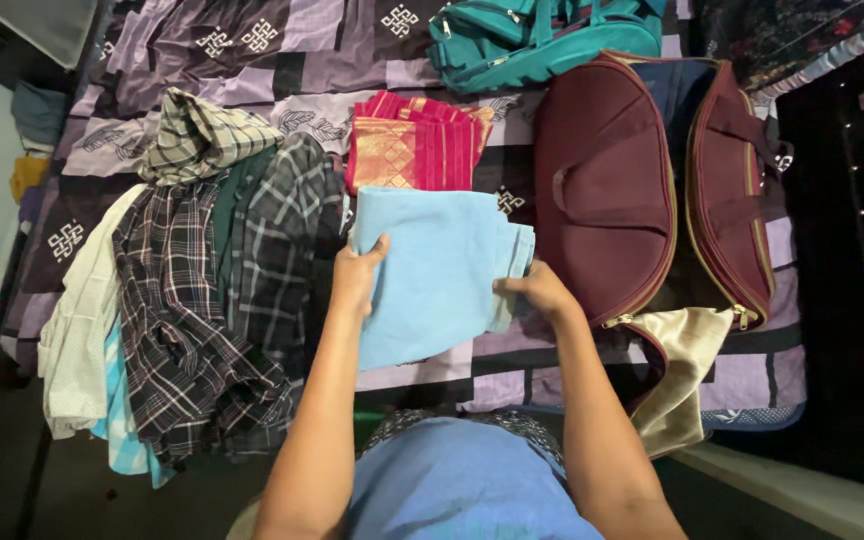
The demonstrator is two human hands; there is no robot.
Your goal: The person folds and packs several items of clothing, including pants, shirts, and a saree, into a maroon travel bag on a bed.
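You hold the folded light blue cloth (432,275) over the near edge of the bed (512,365), one hand on each side so it stays flat. Your left hand (357,275) has its fingers closed on the left edge, thumb on top; your right hand (537,290) pinches the right edge. Just beyond lies a folded red and gold cloth (412,145). Checked shirts (212,290) are heaped toward the left edge, and an open maroon bag (652,190) sits toward the right one.
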